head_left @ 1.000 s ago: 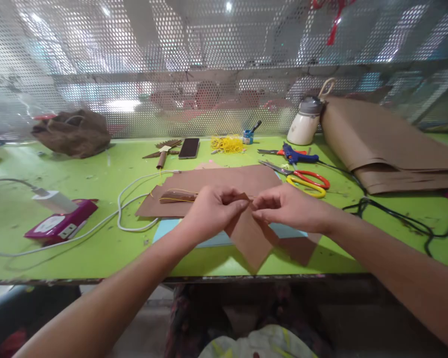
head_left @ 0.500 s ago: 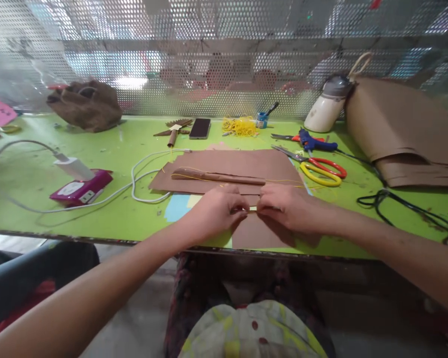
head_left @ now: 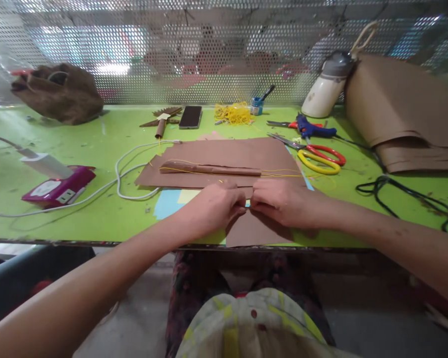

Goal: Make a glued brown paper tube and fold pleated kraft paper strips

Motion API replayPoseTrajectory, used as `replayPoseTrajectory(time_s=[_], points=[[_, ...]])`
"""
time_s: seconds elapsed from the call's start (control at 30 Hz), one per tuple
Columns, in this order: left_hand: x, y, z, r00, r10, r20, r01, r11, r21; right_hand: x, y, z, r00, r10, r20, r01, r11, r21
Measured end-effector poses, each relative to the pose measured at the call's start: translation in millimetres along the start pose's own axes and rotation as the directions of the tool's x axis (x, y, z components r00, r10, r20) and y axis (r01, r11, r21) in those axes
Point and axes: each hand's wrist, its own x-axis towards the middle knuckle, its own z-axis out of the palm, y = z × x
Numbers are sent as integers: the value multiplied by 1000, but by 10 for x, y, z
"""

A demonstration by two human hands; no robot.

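Note:
My left hand (head_left: 216, 204) and my right hand (head_left: 280, 201) meet near the front edge of the green table (head_left: 97, 219). Both pinch the top edge of a small brown paper piece (head_left: 254, 231) that lies flat under them, fingertips almost touching. Just behind the hands lies a larger brown sheet (head_left: 227, 156) with a rolled brown paper stick (head_left: 209, 169) and yellow thread on it. A light blue sheet (head_left: 166, 204) peeks out beneath.
Red and yellow scissors (head_left: 319, 158), a blue glue gun (head_left: 313, 130) and black cable (head_left: 406, 196) lie right. Folded brown paper (head_left: 403, 114) and a white jug (head_left: 323, 89) stand back right. A phone (head_left: 191, 117), yellow bands (head_left: 232, 113), a white cable (head_left: 123, 179), a magenta box (head_left: 57, 189) and a brown bag (head_left: 57, 94) sit left.
The paper piece, held up and hanging a second ago, now lies flat on the table. Both hands came down with it and pinch its top edge close together.

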Motion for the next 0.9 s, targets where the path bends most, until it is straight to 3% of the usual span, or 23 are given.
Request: replayPoseTrajectory(time_s=[0.2, 0.37, 0.57, 0.9], points=[[-18, 10, 20, 991, 91, -97, -93, 996, -10, 9, -37, 5, 1000, -11, -3, 11, 999, -32], [-39, 13, 38, 988, 100, -122, -100, 995, 3, 6, -61, 12, 999, -49, 14, 50, 994, -102], [-57, -12, 33, 994, 92, -54, -90, 995, 41, -103, 21, 15, 994, -110, 19, 112, 982, -152], [-55, -4, -49, 999, 51, 10, -52, 997, 50, -184, 87, -8, 994, -107, -5, 106, 994, -39]])
